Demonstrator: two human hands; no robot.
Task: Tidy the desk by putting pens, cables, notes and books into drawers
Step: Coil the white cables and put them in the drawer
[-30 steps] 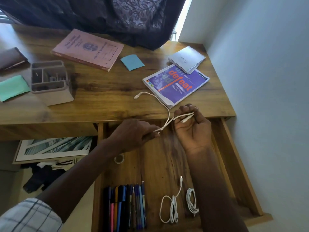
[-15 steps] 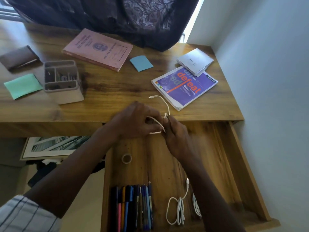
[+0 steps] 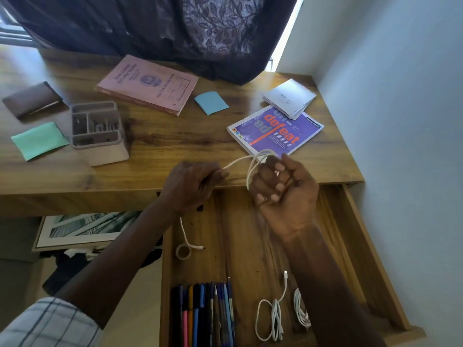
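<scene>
Hands: two; the left hand [image 3: 193, 185] was closed, pinching the thin white charging cable [image 3: 240, 162], and the right hand [image 3: 283, 186] was curled shut around loops of the same cable.
Cable in hand: one, stretched between the hands above the front edge of the wooden bench [image 3: 175, 146]; its loose end hung below the left hand into the open wooden drawer [image 3: 250, 234], its plug [image 3: 199, 247] beside a small roll of clear tape [image 3: 183, 251].
Coiled white cables in drawer: two, one [image 3: 271, 319] in full view, the other [image 3: 302, 311] partly hidden by the right forearm.
Pens: a row of about ten coloured pens [image 3: 208, 314] at the drawer's near left.
Books on bench: three: a pink exercise book [image 3: 147, 83], a purple "defeat" notebook [image 3: 275, 131], and a small grey booklet [image 3: 289, 97] overlapping it.
Notes: two, a blue sticky pad [image 3: 211, 102] and a green sticky pad [image 3: 38, 141].
Others: one grey compartment organiser [image 3: 99, 136], one brown wallet [image 3: 32, 100], a dark lace curtain [image 3: 175, 28] behind.
</scene>
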